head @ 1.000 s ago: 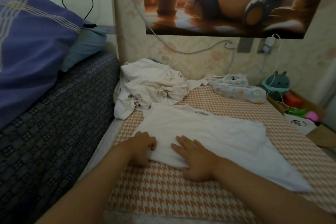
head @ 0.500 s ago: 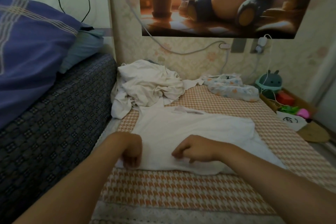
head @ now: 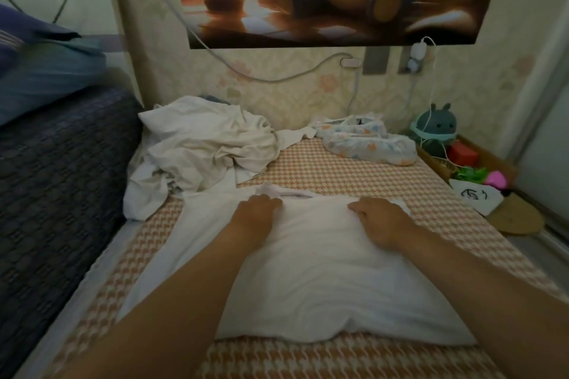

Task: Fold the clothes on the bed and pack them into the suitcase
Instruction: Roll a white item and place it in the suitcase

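One white garment [head: 323,271] lies spread on the near middle of the bed [head: 338,175]. It is doubled over, so its near edge is a soft rounded fold and its loose edges meet at the far side. Beyond it to the far left sits one rumpled heap of white clothes [head: 203,148]; how many pieces are in it cannot be told. At the far right, against the wall, lies one patterned garment [head: 369,144], pale with small orange and blue prints, well apart from the heap.

Two hands are in view, both at the far edge of the white garment. The left hand [head: 258,209] rests knuckles up with its fingers bent down into the cloth, gripping the edge near the collar. The right hand [head: 378,218] does the same further right, fingers curled and bunching the fabric under them. Both forearms lie across the garment.

One poster [head: 308,9] hangs on the far wall, and one white charger [head: 418,51] is plugged in below it. One dark round plush toy [head: 437,129] sits off the right side of the bed. Near it, one white bag [head: 474,195] carries a black drawn mark that does not read as letters.
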Action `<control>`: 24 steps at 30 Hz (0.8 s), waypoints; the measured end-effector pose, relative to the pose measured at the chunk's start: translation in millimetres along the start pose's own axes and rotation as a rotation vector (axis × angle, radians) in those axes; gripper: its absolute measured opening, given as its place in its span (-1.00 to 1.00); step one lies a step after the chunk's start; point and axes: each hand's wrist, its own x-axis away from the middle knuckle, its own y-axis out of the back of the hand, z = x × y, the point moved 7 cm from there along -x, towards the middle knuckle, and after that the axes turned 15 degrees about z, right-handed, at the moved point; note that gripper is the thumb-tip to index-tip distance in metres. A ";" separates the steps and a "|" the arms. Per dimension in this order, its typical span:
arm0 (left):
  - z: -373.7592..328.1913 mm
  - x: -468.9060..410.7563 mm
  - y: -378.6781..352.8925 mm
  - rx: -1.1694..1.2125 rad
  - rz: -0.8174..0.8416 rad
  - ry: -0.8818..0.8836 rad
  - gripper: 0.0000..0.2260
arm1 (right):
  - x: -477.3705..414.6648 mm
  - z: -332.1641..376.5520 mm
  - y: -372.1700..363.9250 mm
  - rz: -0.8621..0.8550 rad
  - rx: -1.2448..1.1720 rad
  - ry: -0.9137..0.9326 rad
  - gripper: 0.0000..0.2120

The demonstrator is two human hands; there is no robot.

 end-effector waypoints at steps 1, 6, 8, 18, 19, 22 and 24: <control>5.5 -9.8 0.1 -0.084 -0.016 0.041 -0.60 | -5.0 -4.5 -0.8 0.009 0.021 -0.006 -0.59; 27.4 -40.6 10.7 -0.098 -0.130 0.056 -0.72 | -34.2 -26.1 5.8 -0.055 0.132 -0.190 -0.54; 34.2 -47.5 15.3 0.000 -0.143 0.038 -0.76 | -39.6 -32.9 13.5 -0.126 0.169 -0.251 -0.58; 2.6 -52.7 23.4 -0.156 -0.430 0.115 -0.81 | -36.1 -24.1 23.5 -0.353 0.418 -0.251 -0.64; -10.4 -46.7 28.8 -0.130 -0.450 0.093 -0.76 | -33.0 -14.6 24.8 -0.403 0.391 -0.158 -0.62; -58.7 -28.8 28.0 0.069 -0.305 -0.047 -0.75 | -18.9 11.1 23.0 -0.451 0.184 0.169 -0.62; -87.4 -15.1 9.8 0.093 -0.151 -0.051 -0.64 | -12.3 10.3 7.7 -0.313 0.150 0.226 -0.62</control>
